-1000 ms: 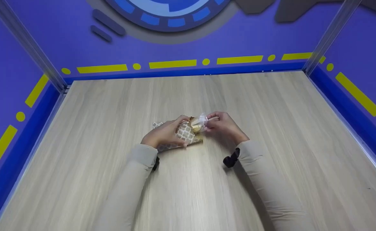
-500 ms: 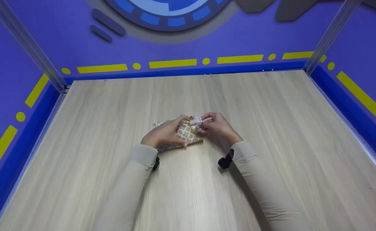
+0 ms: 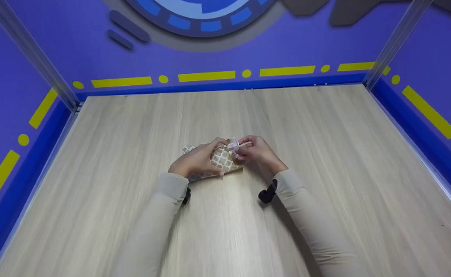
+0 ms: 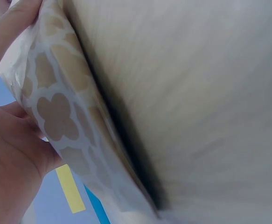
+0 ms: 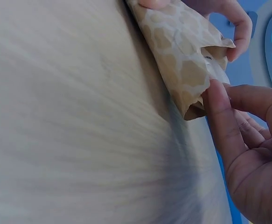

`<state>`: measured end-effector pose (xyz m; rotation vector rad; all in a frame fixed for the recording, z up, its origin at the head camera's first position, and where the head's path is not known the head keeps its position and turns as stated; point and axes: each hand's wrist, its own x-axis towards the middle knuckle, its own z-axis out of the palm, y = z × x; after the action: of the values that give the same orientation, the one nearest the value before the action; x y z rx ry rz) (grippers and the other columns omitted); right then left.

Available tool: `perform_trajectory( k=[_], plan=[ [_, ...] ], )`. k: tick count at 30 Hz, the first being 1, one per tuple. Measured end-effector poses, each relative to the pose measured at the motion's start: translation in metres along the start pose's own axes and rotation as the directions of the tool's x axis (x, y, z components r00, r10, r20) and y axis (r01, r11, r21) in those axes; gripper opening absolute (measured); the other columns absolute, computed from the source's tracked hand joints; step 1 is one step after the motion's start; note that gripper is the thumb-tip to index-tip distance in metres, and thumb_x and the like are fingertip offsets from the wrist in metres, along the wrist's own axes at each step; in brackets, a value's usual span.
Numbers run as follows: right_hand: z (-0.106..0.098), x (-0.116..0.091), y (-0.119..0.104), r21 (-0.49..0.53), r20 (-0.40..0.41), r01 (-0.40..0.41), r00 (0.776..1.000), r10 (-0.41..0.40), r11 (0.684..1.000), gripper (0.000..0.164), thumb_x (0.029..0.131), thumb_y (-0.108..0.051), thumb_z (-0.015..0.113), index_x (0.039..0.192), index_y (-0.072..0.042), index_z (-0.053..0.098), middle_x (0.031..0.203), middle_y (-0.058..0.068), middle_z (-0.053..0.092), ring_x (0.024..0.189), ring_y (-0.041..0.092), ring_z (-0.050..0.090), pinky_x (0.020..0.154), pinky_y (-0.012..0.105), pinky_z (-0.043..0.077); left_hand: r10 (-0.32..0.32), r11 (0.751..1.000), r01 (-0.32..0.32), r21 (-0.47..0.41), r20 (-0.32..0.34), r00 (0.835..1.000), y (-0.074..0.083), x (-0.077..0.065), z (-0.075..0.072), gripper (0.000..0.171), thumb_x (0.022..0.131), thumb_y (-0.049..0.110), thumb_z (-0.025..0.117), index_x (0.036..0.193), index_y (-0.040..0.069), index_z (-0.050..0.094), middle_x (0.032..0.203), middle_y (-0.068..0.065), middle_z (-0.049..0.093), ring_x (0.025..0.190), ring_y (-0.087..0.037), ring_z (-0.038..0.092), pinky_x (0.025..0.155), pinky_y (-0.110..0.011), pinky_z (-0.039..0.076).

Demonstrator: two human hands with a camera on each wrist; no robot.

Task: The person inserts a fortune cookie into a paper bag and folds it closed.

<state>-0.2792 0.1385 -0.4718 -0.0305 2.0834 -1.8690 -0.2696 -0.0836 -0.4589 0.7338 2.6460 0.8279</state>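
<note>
My left hand grips a paper bag with a tan and white quatrefoil pattern, thumb and fingers spread around it. The bag lies tilted over the table, its ragged torn mouth facing right. At that mouth my right hand pinches a clear plastic packet between thumb and fingers. In the right wrist view the packet sits partly inside the opening, and the rest of it is hidden by the paper and my fingers. The left wrist view shows the bag's patterned side close up against my palm.
A pale wood-grain table lies under both hands. Blue-purple panels with yellow markings stand at the back and sides, joined by metal posts. Each wrist wears a black camera mount.
My right hand has moved left toward the bag, and the plastic packet has gone deeper into its mouth. My left hand and the bag have stayed nearly still.
</note>
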Motion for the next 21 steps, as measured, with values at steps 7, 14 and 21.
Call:
perform_trajectory(
  k=[7,14,21],
  plan=[
    [-0.004,-0.001,0.000,-0.051,-0.004,0.020,1.000,-0.020,0.999,0.025,0.087,-0.001,0.062,0.110,0.006,0.058,0.072,0.001,0.068,0.061,0.010,0.065,0.061,0.025,0.056,0.013,1.000,-0.013,0.001,-0.004,1.000,0.000,0.000,0.000,0.085,0.068,0.033,0.086,0.136,0.041,0.036,0.131,-0.006,0.057,0.111,-0.020,0.057,0.094,-0.042,0.048],
    [-0.010,-0.003,-0.003,-0.079,-0.026,0.004,1.000,-0.006,0.997,0.029,0.092,-0.008,0.059,0.118,0.007,0.062,0.085,0.005,0.069,0.065,0.012,0.066,0.066,0.026,0.056,0.028,1.000,-0.028,-0.014,-0.004,1.000,-0.001,0.000,0.001,0.085,0.068,0.032,0.087,0.136,0.041,0.036,0.135,-0.003,0.056,0.115,-0.020,0.056,0.097,-0.041,0.046],
    [-0.010,-0.005,-0.006,-0.125,-0.026,0.014,1.000,-0.017,0.992,0.029,0.090,-0.003,0.061,0.118,0.006,0.062,0.089,0.008,0.067,0.068,0.014,0.065,0.070,0.031,0.057,0.024,1.000,-0.024,-0.008,-0.012,1.000,-0.001,0.000,0.000,0.086,0.067,0.031,0.087,0.135,0.041,0.036,0.128,-0.003,0.059,0.107,-0.018,0.058,0.093,-0.039,0.048]
  ],
)
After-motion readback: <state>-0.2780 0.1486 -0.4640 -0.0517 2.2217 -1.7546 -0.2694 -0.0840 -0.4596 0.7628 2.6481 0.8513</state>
